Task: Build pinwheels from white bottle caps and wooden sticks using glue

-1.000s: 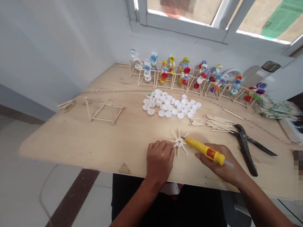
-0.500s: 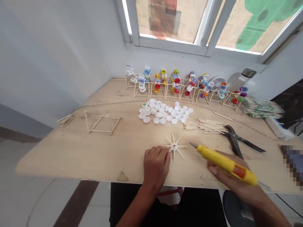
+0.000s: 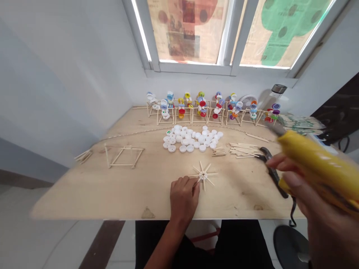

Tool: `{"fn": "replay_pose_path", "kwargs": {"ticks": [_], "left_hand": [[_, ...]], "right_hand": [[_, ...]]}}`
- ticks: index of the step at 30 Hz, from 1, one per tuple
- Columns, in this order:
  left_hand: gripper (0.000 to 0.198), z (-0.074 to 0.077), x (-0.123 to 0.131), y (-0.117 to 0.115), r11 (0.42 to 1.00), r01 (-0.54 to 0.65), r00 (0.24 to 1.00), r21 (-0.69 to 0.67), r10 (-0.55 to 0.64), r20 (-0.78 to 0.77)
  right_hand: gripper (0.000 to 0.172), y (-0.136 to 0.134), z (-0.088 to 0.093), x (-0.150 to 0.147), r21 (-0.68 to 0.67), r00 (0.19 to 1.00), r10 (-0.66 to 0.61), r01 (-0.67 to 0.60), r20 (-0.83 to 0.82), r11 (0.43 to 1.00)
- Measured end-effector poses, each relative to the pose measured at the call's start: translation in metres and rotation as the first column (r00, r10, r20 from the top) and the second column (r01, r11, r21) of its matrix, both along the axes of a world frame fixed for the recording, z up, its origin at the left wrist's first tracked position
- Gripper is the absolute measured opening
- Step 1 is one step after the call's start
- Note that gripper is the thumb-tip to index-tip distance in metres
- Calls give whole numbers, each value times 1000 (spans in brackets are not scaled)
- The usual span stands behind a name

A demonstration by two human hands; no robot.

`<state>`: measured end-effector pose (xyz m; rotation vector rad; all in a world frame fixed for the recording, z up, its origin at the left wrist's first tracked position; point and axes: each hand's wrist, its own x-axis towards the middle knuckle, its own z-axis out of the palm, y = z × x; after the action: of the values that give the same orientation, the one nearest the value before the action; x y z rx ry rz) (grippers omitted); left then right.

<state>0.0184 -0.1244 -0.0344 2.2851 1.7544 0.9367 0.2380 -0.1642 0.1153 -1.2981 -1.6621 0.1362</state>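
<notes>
My left hand rests on the table, its thumb and fingers pinched on one spoke of a star-shaped stick wheel. The wheel's thin wooden sticks radiate from a small whitish hub. At the right, raised close to the camera, a yellow glue gun is held in my right hand. Its metal nozzle points up and left, away from the wheel. Blur softens the gun, and part of it runs out of view.
White bottle caps lie beyond the wheel. Cut sticks and dark-handled pliers are at the right. An open stick frame stands left. Several finished cap wheels on frames line the wall, near a bottle.
My right hand has lifted the glue gun up and to the right, away from the wheel and nearer the camera. My left hand keeps its pinch on the spoke. The view has tilted slightly.
</notes>
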Motion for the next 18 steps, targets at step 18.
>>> {"fn": "replay_pose_path", "kwargs": {"ticks": [18], "left_hand": [[23, -11, -8, 4, 997, 55, 998, 46, -55, -6]], "right_hand": [[22, -8, -106, 52, -86, 914, 135, -110, 383, 990]]}}
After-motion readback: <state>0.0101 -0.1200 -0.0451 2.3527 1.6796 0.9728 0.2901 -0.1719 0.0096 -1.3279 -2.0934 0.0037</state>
